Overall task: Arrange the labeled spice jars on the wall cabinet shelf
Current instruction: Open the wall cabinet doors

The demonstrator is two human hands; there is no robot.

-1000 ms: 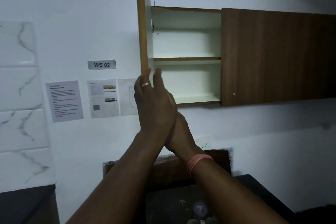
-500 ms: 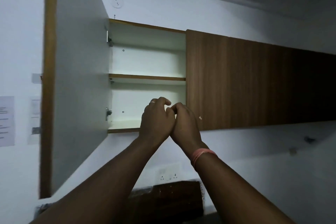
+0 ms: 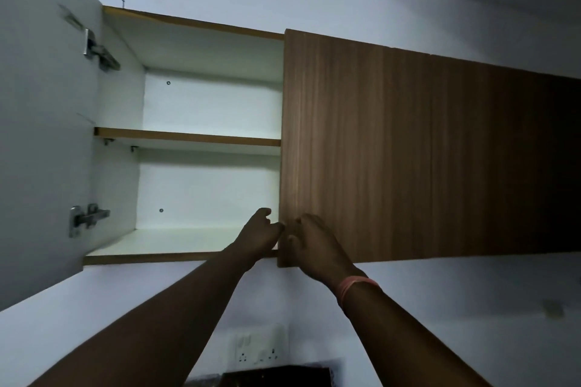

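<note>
Both forearms reach up from the bottom of the view, a pink band on the right wrist (image 3: 356, 284). Left hand (image 3: 259, 234) sits at the front of the bottom shelf (image 3: 176, 245), fingers curled loosely, nothing in them. Right hand (image 3: 317, 245) is just beside it, fingers hooked at the lower left edge of the closed door (image 3: 408, 148); whether they grip the edge or only touch it I cannot tell. Behind them the open compartment is bare: middle shelf (image 3: 188, 137) and bottom shelf hold nothing. The left door (image 3: 41, 135) stands swung wide, hinges showing. No spice jars in view, so their place cannot be told. Step in hand looks like opening the cabinet. The next move likely calls for a pull on the closed door's edge, clear of the left hand, then fetching the jars.
</note>
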